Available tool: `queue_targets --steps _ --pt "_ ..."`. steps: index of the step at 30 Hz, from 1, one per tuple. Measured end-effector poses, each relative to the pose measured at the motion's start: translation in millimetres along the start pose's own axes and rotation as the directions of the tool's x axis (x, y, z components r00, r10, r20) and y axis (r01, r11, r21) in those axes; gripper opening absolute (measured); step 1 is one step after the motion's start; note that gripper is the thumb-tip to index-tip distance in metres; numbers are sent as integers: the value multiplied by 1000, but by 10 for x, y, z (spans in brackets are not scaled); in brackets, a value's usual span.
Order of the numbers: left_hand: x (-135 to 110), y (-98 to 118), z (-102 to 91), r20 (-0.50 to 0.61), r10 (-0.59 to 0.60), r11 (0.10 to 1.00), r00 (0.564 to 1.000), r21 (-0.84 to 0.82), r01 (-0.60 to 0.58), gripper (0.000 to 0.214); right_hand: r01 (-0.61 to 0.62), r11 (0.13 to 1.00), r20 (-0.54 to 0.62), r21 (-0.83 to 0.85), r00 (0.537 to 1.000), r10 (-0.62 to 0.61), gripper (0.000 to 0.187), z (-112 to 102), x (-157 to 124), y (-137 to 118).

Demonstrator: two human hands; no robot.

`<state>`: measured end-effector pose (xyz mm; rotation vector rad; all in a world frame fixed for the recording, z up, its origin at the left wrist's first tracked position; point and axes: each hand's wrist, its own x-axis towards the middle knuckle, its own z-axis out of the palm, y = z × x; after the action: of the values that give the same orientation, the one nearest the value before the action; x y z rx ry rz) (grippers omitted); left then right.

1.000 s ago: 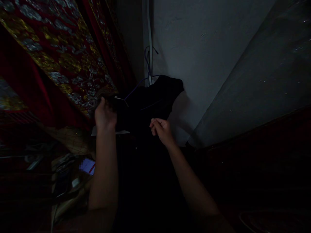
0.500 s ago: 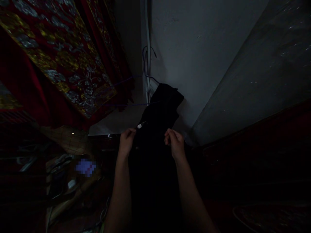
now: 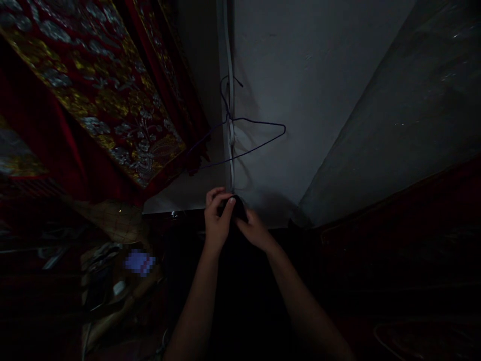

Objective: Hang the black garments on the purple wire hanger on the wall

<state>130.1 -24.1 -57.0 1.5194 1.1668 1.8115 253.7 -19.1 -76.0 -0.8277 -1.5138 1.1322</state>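
A thin wire hanger [image 3: 240, 135] hangs bare against the pale wall [image 3: 300, 75], beside a white pipe. Below it my left hand [image 3: 217, 220] and my right hand [image 3: 253, 228] are pressed together, both closed on the top of a black garment [image 3: 235, 281]. The garment hangs down between my forearms and is lost in the dark.
Red fabric with gold and silver embroidery [image 3: 101, 95] hangs at the upper left. A cluttered surface with a small pale object [image 3: 112, 286] lies at the lower left. A grey slanted panel [image 3: 406, 115] fills the right. Lower right is too dark to read.
The black garment has come off the hanger, which now hangs bare. My hands moved together and now hold the garment's top bunched between them.
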Motion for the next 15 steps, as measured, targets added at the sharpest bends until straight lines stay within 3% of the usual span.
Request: queue_targets --steps 2,3,4,6,7,9,10,12,15 --pt "46 -37 -140 180 5 997 984 79 -20 25 -5 998 35 -60 999 7 12 -139 176 -112" --pt "60 -79 -222 295 -36 995 955 97 7 28 24 995 39 -99 999 -20 12 -236 303 -177" --pt "66 -135 -305 418 -80 993 905 113 35 29 79 987 21 -139 997 -77 11 -339 453 -242" --pt "65 -264 -464 631 -132 986 764 159 38 25 240 953 -101 -186 960 -261 16 -536 801 -348" --pt "65 -328 -539 701 -137 983 700 184 9 21 298 932 -187 -204 923 -336 24 -619 982 -376" --pt "88 -432 -684 760 -150 971 632 232 -49 18 309 918 -258 -249 892 -371 29 -746 1308 -366" --pt "120 -467 -757 753 -163 962 637 264 -66 21 249 931 -267 -265 909 -319 22 -793 1435 -332" --pt "235 -501 -910 674 -186 941 715 332 -68 21 71 952 -276 -298 948 -157 12 -875 1593 -243" --pt "524 -454 -1124 520 -232 910 822 415 -6 3 -84 938 -295 -337 955 -21 21 -1013 1607 -172"
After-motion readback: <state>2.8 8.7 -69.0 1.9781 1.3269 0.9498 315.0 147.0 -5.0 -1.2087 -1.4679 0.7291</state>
